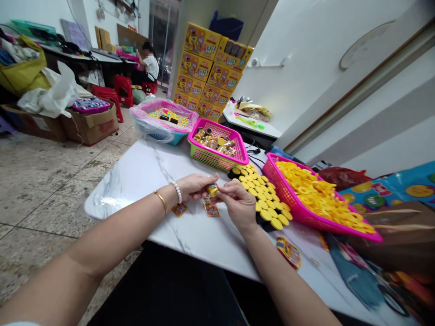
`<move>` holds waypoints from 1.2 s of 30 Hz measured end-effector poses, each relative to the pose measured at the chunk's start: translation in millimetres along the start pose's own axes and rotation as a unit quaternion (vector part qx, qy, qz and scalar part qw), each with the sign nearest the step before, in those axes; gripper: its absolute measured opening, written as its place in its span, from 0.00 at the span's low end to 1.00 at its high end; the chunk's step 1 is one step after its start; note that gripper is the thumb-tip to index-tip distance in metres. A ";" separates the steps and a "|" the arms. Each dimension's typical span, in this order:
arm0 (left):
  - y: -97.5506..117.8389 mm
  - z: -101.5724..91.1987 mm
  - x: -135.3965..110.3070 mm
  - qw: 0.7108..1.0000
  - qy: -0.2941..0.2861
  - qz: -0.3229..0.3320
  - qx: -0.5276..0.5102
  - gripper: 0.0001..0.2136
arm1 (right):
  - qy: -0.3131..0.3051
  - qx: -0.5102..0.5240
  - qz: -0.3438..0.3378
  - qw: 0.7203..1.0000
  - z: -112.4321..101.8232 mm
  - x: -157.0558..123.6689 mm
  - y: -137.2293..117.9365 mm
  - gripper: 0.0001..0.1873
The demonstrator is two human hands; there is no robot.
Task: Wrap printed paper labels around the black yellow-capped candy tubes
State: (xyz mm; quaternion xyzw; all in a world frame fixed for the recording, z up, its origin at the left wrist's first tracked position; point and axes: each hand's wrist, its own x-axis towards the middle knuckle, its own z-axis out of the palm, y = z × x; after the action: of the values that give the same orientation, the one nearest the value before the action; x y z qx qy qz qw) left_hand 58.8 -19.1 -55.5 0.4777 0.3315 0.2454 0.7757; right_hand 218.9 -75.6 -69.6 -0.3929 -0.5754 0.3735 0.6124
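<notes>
My left hand (pixel 193 185) and my right hand (pixel 238 203) meet over the white marble table (pixel 142 172), and together they pinch one small yellow toy piece (pixel 213 189) between their fingertips. The left wrist wears a pearl bracelet and a gold bangle. Under the hands lie small printed stickers (pixel 211 208), with another sticker (pixel 179 209) to the left. Just right of my right hand is a black tray of yellow round caps (pixel 263 199).
A pink basket of yellow rings (pixel 319 199) stands at the right; a pink basket of finished small toys (pixel 217 145) and a covered basket of coloured pieces (pixel 165 118) stand farther back. Stacked yellow cartons (pixel 210 72) rise behind. A person sits at a far desk (pixel 149 63). Cardboard boxes (pixel 90 124) are on the floor.
</notes>
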 end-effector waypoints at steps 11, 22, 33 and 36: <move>2.7 -7.3 -1.5 0.990 -0.030 0.099 -0.092 0.18 | -0.022 0.027 0.117 0.992 1.3 5.9 -3.5 0.23; 14.1 -7.3 -3.8 0.986 0.105 0.058 -0.116 0.18 | -0.028 -0.032 0.044 0.998 -2.2 98.9 -17.2 0.26; 23.5 5.5 -13.0 0.981 0.159 0.089 -0.073 0.09 | -0.039 -0.626 -0.072 0.776 -61.4 24.1 -44.5 0.09; 20.5 9.2 -12.1 0.985 0.148 0.076 -0.040 0.09 | -0.005 -0.738 -0.044 0.673 -87.8 -6.4 -33.4 0.15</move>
State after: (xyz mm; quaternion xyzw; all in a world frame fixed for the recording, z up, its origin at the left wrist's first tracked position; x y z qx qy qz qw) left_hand 56.3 -24.2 -30.6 0.4286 0.3956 0.3845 0.7155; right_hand 306.4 -99.7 -44.4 -0.6894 -0.6834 -0.1981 0.1356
